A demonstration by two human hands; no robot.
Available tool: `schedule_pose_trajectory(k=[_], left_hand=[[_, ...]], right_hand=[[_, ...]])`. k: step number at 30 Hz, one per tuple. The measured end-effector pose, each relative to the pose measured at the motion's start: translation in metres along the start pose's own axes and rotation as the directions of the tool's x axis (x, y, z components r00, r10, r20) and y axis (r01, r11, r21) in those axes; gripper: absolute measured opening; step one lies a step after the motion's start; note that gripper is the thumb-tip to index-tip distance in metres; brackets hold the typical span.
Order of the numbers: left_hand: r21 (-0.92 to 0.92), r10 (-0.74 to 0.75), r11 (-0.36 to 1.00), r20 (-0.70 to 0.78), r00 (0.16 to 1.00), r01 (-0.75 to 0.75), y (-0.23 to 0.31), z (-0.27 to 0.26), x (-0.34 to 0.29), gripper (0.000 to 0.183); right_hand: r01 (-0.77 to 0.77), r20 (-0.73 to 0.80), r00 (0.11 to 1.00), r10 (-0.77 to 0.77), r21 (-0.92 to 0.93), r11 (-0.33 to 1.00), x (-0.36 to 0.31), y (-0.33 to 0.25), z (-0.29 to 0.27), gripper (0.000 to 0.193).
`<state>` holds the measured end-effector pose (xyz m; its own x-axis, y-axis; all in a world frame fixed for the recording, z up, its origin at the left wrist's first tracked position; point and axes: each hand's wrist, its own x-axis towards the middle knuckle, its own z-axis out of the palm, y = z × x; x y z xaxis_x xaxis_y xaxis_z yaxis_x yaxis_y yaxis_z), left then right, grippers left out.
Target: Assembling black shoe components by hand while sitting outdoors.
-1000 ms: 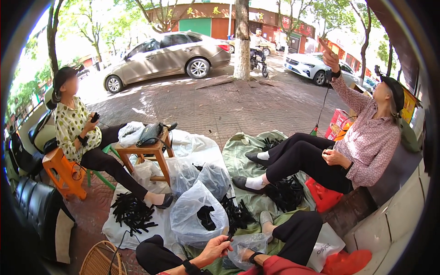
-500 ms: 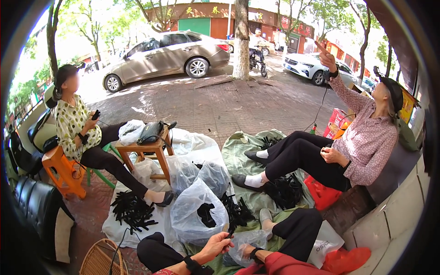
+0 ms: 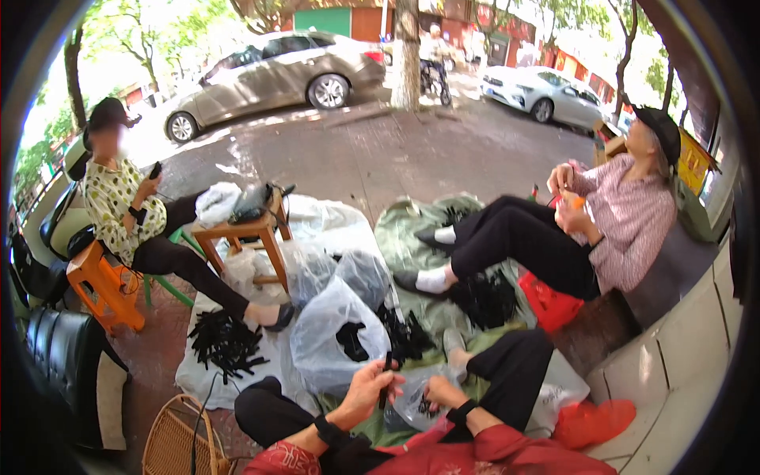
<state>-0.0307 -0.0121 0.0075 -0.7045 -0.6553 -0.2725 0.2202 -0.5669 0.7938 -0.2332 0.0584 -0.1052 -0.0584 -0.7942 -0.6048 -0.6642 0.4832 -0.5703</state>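
Observation:
My left hand is closed around a slim black strip, which stands nearly upright between thumb and fingers. Beside it, my right hand is curled shut at the edge of a small clear plastic bag with dark bits inside; what its fingers pinch, if anything, is too small to tell. Just ahead of my hands sits a large clear plastic bag with black pieces in it. A heap of black strips lies to that bag's right, and another black heap to its left.
A wicker basket stands at my lower left. One person sits at left beside a wooden stool bearing bags; another sits at right, near a black pile on green cloth. A red bag lies right of my knee.
My left hand has lifted slightly and the black strip is now more upright. My right hand has risen a little. The person at right has lowered a raised arm. The whole view has shifted.

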Motion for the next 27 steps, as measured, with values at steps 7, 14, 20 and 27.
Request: schedule_pose_trajectory(k=[7, 14, 20, 27], left_hand=[[0.005, 0.055, 0.998, 0.117, 0.992, -0.056, 0.036, 0.044, 0.003, 0.021], [-0.085, -0.08, 0.993, 0.027, 0.996, 0.082, 0.002, 0.011, 0.025, 0.019], [-0.138, -0.147, 0.978, 0.067, 0.987, 0.156, -0.007, 0.015, 0.016, 0.019], [-0.078, -0.204, 0.972, 0.192, 0.96, 0.222, -0.001, 0.015, 0.006, 0.019]], right_hand=[[0.336, -0.185, 0.941, -0.283, 0.602, 0.725, -0.061, -0.03, -0.057, 0.013], [0.324, -0.253, 0.943, -0.218, 0.853, 0.409, -0.103, -0.062, -0.069, 0.028], [0.403, -0.322, 0.915, -0.245, 0.775, 0.487, -0.111, -0.078, -0.064, 0.027], [0.503, -0.444, 0.864, -0.236, 0.765, 0.403, -0.104, -0.083, -0.062, 0.024]])
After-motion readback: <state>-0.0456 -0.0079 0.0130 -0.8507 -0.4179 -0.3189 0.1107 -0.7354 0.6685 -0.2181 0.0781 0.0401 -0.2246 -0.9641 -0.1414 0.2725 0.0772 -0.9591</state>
